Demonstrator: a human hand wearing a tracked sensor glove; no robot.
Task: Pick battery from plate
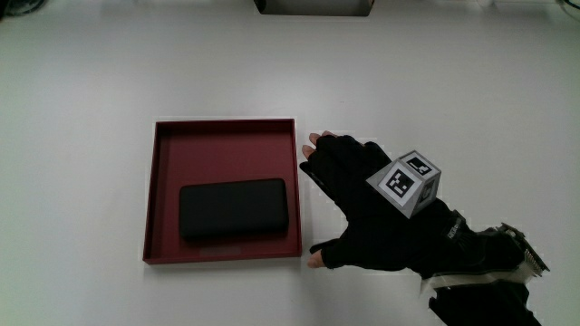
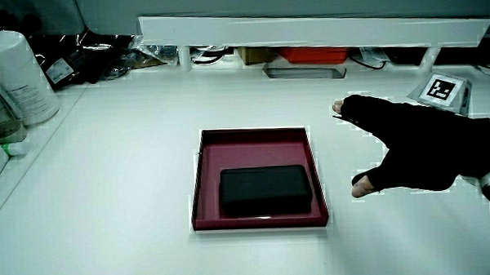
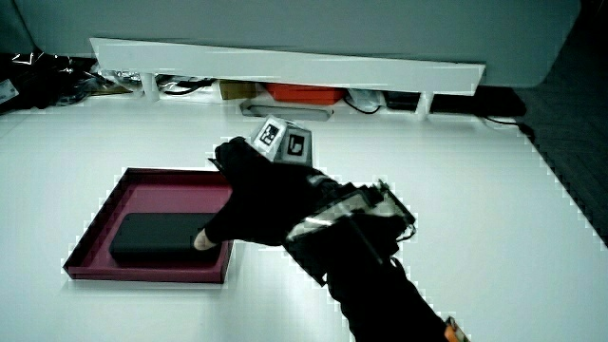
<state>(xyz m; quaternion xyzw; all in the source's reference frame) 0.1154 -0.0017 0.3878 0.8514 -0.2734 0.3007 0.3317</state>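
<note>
The hand (image 1: 376, 213) is beside the tray (image 1: 224, 129), fingers (image 1: 319, 148) and thumb spread wide, holding nothing and touching neither tray nor battery. The black battery (image 1: 234, 208) lies flat in the tray, in the part nearer the person.

I am seeing a table (image 1: 109, 72) that is looking smooth, white and faintly glossy, catching soft light. The plate (image 1: 161, 195) is showing as a dark red square tray with a matt, even finish, like plastic or coated card; I cannot tell which. The battery (image 1: 233, 208) is looking like black matt plastic, smooth with rounded edges. The hand (image 1: 367, 213) is wearing black cloth that is reading as soft and dull. The cube (image 1: 406, 183) is showing matt printed faces. In a side view the jar (image 2: 14, 76) is looking like pale plastic.
</note>
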